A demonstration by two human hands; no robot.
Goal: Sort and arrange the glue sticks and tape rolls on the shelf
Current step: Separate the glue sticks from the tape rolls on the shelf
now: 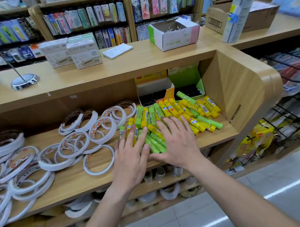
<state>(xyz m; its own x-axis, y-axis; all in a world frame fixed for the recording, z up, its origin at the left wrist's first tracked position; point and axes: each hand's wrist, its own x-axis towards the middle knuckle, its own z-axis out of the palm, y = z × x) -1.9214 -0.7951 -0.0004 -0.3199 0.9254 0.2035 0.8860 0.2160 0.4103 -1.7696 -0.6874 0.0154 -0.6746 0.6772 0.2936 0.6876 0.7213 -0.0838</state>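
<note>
Far left of the wooden shelf (71, 184): white tape rolls (48, 160) lie loose and overlapping, some stacked. Their inner cores carry red-orange print, too small to read.
Counter above: chrome stand base (25, 82), then two white cartons (85, 53) with grey lettering, not legible.
Centre: left hand (131, 160) lies flat with straight, spread fingers, tips on the left edge of the glue sticks (200, 110). It grasps nothing.
Just beside it, thumbs nearly meeting, right hand (178, 143) is likewise flat and splayed, pressing on the middle of the pile and holding nothing.
The glue sticks are a mixed heap at the shelf's right end: yellow with blue-red labels, green with pale labels, wording unreadable.
Behind the heap: orange-white display box (154, 88) and green display box (187, 77), both with dark caps inside.
Counter right: open white box (174, 36), green print upside down.
</note>
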